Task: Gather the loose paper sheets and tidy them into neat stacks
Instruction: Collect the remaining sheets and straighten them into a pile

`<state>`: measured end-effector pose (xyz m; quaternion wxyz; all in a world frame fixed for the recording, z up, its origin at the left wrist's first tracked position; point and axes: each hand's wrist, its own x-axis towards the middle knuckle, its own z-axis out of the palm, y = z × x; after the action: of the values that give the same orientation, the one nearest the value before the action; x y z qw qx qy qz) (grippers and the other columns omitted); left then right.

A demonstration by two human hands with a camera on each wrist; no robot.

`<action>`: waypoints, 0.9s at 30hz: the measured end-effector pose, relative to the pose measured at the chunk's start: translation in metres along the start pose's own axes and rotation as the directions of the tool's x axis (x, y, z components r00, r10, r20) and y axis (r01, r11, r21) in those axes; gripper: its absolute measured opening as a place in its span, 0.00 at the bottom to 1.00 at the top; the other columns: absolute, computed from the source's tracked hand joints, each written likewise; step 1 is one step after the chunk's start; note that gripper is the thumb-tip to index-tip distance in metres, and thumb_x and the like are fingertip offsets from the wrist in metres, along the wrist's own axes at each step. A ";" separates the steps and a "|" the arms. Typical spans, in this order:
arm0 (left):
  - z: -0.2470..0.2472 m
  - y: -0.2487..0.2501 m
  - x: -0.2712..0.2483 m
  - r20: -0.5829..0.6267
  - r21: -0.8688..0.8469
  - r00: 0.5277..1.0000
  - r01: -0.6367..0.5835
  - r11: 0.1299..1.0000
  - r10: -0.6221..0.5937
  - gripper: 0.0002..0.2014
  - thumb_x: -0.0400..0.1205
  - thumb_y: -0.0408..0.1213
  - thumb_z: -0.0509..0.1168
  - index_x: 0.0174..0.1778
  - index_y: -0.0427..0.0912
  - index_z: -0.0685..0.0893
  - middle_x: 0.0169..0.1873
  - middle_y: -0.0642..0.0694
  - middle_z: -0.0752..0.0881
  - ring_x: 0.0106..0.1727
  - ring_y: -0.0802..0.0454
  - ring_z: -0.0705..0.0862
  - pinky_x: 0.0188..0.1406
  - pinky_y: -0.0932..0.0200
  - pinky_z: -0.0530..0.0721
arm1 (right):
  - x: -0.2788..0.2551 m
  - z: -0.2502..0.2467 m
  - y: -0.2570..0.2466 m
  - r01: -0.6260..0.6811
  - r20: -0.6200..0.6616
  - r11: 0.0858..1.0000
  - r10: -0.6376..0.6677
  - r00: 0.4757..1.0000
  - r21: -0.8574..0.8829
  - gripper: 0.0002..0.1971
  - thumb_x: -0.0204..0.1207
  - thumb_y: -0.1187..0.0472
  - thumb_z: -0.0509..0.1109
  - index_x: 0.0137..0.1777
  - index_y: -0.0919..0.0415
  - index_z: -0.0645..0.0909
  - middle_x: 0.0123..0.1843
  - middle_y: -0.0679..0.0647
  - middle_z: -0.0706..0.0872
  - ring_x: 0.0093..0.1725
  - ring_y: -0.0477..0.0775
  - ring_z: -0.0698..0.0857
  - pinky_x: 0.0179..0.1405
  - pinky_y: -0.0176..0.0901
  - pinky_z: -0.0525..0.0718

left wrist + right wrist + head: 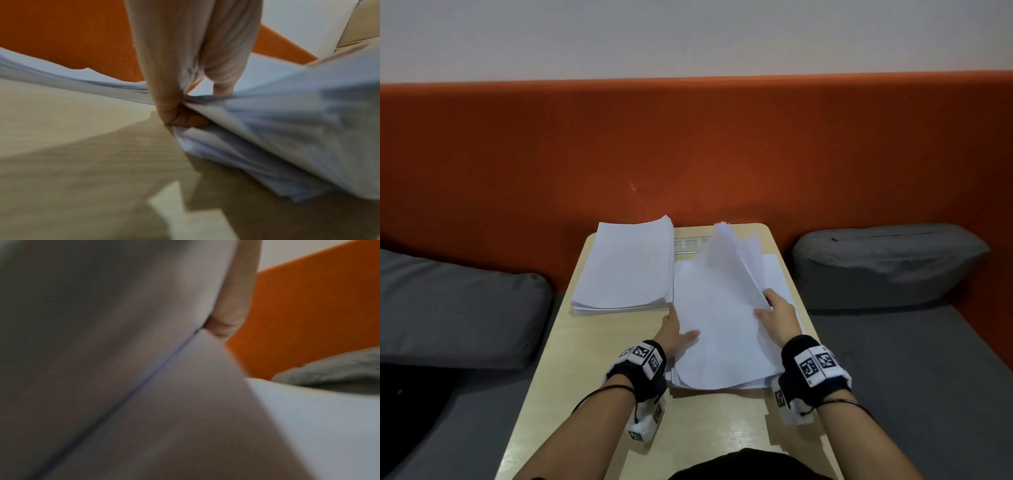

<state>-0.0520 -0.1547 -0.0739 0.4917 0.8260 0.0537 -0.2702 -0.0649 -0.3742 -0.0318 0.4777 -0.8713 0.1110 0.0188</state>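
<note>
Lounge nook: orange upholstered bench, cushions

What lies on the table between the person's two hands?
The loose bundle of sheets fills that stretch: the left hand grips its left edge, the right hand its right edge. The head view shows this.

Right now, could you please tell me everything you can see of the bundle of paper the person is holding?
The bundle of loose sheets is plain white paper, fanned and uneven at its edges. Its near end rests on the beige table, and its far end tilts upward. The left hand grips its left edge, thumb on top and fingers curled beneath. The right hand holds its right edge. It lies just right of a neater stack; more sheets lie beneath.
</note>
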 end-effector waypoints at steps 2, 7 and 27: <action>-0.001 -0.011 0.005 -0.113 -0.360 0.989 -0.126 0.924 0.090 0.47 0.71 0.56 0.73 0.80 0.57 0.51 0.80 0.46 0.63 0.77 0.45 0.69 0.74 0.39 0.70 | -0.004 -0.021 -0.012 0.104 0.021 0.976 -0.110 0.994 0.192 0.09 0.75 0.75 0.64 0.51 0.63 0.78 0.52 0.62 0.84 0.51 0.60 0.83 0.48 0.46 0.79; -0.019 0.035 -0.019 -0.241 -0.716 0.955 -0.295 0.632 0.173 0.35 0.70 0.52 0.75 0.70 0.40 0.74 0.59 0.41 0.86 0.57 0.44 0.86 0.57 0.46 0.86 | -0.011 -0.059 -0.032 0.161 0.072 0.849 -0.227 0.971 0.503 0.14 0.77 0.76 0.64 0.54 0.57 0.77 0.54 0.58 0.87 0.50 0.54 0.87 0.54 0.51 0.83; -0.048 0.123 -0.067 -0.515 -0.341 0.718 -0.673 0.656 0.468 0.08 0.72 0.34 0.73 0.45 0.44 0.84 0.38 0.50 0.87 0.36 0.60 0.87 0.42 0.58 0.86 | -0.014 -0.050 -0.079 0.330 -0.265 0.758 -0.214 0.940 0.562 0.02 0.75 0.62 0.71 0.45 0.53 0.82 0.43 0.47 0.87 0.37 0.34 0.87 0.36 0.29 0.84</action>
<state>-0.0460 -0.1654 0.0738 0.7301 0.6752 -0.0505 0.0927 -0.0651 -0.3727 0.0629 0.7133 -0.6800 0.0266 -0.1677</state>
